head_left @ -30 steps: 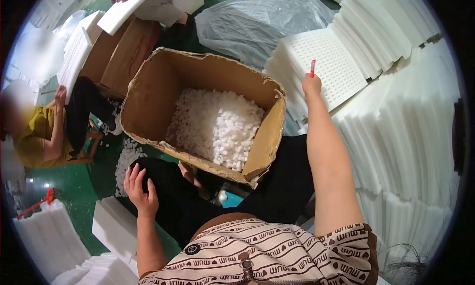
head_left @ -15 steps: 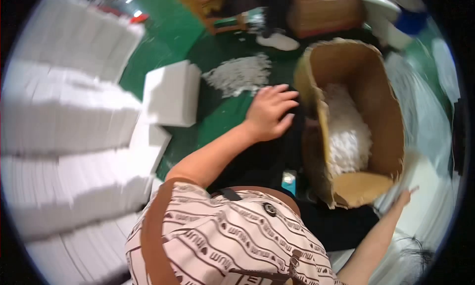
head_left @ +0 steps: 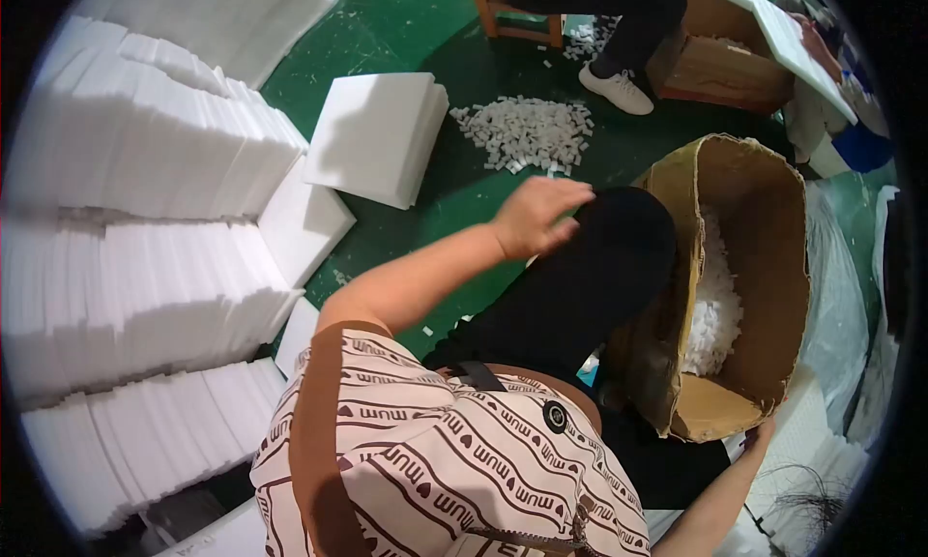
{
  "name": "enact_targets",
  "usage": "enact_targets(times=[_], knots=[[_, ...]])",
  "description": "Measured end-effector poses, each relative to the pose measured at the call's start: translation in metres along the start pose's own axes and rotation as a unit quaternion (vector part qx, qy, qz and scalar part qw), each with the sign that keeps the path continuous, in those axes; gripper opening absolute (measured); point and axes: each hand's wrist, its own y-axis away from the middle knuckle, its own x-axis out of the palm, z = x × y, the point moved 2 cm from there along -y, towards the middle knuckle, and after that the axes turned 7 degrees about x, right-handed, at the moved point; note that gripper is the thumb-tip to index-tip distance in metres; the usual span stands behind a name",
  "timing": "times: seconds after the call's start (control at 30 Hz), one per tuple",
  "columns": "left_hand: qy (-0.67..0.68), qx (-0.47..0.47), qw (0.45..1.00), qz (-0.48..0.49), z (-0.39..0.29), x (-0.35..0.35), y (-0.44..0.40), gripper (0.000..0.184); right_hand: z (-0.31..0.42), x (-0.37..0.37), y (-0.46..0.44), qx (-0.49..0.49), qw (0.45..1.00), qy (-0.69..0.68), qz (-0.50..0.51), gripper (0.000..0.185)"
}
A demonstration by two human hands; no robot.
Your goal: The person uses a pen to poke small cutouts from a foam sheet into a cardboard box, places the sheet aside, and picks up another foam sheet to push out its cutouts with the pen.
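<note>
- Right hand [head_left: 761, 435] has drawn in toward the cardboard box [head_left: 762, 243] over the last second; head view has swung to the person's left, placing the box at right of view.
- Right hand: just beside the box's lower right corner, partly hidden. Finger opening, hold and contact with the box cannot be told.
- Left hand [head_left: 539, 219]: left of the box, by the black trouser leg [head_left: 599, 272]. Fingers loosely spread, slightly blurred; nothing seen in them.
- Box: upright, leaning against or close to the leg; white foam pieces [head_left: 713, 337] inside.
- Beyond the leg, upper left of the box: loose foam pile [head_left: 527, 133] on the floor [head_left: 425, 35].
- Further left of the box: foam block [head_left: 370, 136], then stacked foam sheets [head_left: 184, 277].
- Right of the box: clear plastic sheeting [head_left: 839, 291].
- Above the box: co-worker's shoe [head_left: 619, 90].
</note>
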Motion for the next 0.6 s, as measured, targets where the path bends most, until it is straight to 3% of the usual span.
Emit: enact_targets(times=[0.07,0.13,0.2,0.3,0.33,0.4,0.43,0.57,0.6], knots=[[-0.179,-0.021,0.983,0.037,0.057,-0.017,0.052,0.041,0.009,0.002,0.016,0.03,0.996,0.084,-0.019,0.032],[-0.259,-0.135,0.956,0.017,0.109,-0.037,0.11,0.041,0.011,-0.003,0.04,0.026,0.993,0.111,-0.031,0.031],[-0.402,-0.24,0.882,0.043,0.139,-0.062,0.159,0.048,0.01,-0.004,0.057,0.016,0.987,0.154,-0.047,0.032],[-0.458,-0.416,0.778,0.11,0.157,-0.088,0.205,0.06,0.019,0.007,0.065,0.03,0.979,0.195,-0.048,0.032],[-0.457,-0.419,0.777,0.111,0.16,-0.095,0.211,0.06,0.018,0.004,0.063,0.05,0.976,0.208,-0.047,0.032],[-0.409,-0.557,0.706,0.154,0.169,-0.1,0.222,0.062,0.014,-0.011,0.06,0.09,0.967,0.231,-0.051,0.03],[-0.405,-0.557,0.708,0.155,0.175,-0.094,0.226,0.062,0.003,-0.036,0.03,0.09,0.967,0.232,-0.054,0.03],[-0.497,-0.555,0.653,0.134,0.197,-0.063,0.26,0.058,-0.029,-0.065,-0.031,-0.139,0.945,0.296,0.002,0.026],[-0.494,-0.558,0.653,0.135,0.199,-0.064,0.263,0.058,-0.016,-0.051,-0.012,-0.139,0.944,0.299,0.002,0.026]])
